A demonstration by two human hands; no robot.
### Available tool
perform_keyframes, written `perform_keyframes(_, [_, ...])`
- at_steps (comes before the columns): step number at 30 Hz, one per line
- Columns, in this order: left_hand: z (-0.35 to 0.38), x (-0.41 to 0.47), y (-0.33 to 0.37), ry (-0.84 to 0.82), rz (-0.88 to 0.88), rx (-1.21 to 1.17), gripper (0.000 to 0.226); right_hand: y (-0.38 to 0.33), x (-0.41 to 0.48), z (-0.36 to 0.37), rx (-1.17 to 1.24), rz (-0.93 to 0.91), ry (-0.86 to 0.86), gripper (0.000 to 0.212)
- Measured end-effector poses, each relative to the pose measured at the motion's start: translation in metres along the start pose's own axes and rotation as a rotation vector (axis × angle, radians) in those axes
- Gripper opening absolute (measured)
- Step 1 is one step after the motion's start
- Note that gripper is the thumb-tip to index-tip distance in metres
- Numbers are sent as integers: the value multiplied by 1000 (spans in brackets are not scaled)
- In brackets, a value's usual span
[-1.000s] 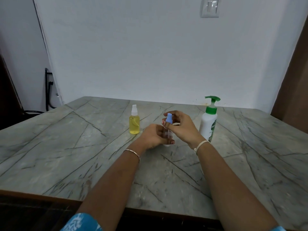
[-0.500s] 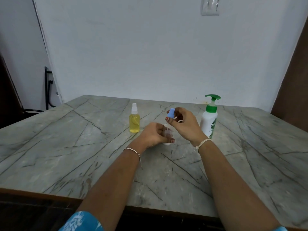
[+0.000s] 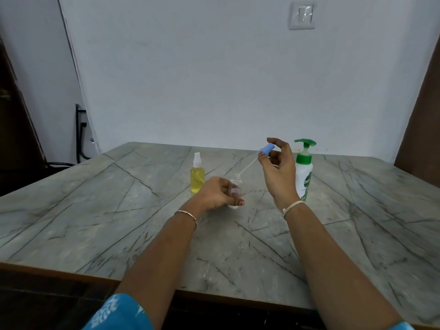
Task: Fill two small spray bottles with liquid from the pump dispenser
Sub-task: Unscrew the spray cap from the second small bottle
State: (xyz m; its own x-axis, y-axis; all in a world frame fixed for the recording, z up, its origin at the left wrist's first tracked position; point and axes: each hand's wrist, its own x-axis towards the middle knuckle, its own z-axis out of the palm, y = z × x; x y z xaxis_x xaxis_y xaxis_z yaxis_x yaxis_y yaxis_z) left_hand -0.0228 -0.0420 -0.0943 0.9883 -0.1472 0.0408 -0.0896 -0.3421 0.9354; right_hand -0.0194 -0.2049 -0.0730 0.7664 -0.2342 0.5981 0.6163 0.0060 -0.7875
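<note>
Small clear plastic spray bottle (image 3: 234, 186): upright on counter, neck open, appears empty, body partly hidden by grasp.
Blue spray cap with white dip tube (image 3: 266, 149): lifted off, held tilted above and right of clear bottle; tube end near bottle mouth, contact unclear.
Small yellow-filled spray bottle with white nozzle (image 3: 197, 173): upright, capped, just left of clear bottle.
White pump dispenser with green pump head (image 3: 303, 171): upright, at right, label partly visible.

Pale blue-white wall (image 3: 214, 67) behind grey veined stone table (image 3: 95, 222); white switch plate (image 3: 302, 15) upper right; brown wooden panel (image 3: 423, 115) at right; dark doorway (image 3: 14, 139) left.
</note>
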Motion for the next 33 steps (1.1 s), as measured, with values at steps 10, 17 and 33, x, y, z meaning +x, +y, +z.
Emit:
perform_keyframes(10, [-64, -29, -21, 165, -25, 14, 39, 5, -2, 25, -27, 219, -187, 21])
perform_keyframes(17, [-110, -43, -41, 421, -46, -49, 56, 28, -9, 53, -206, 241, -382, 18])
perform_keyframes(33, [-114, -39, -52, 509, -27, 62, 37, 59, -16, 86, -472, 275, -439, 15])
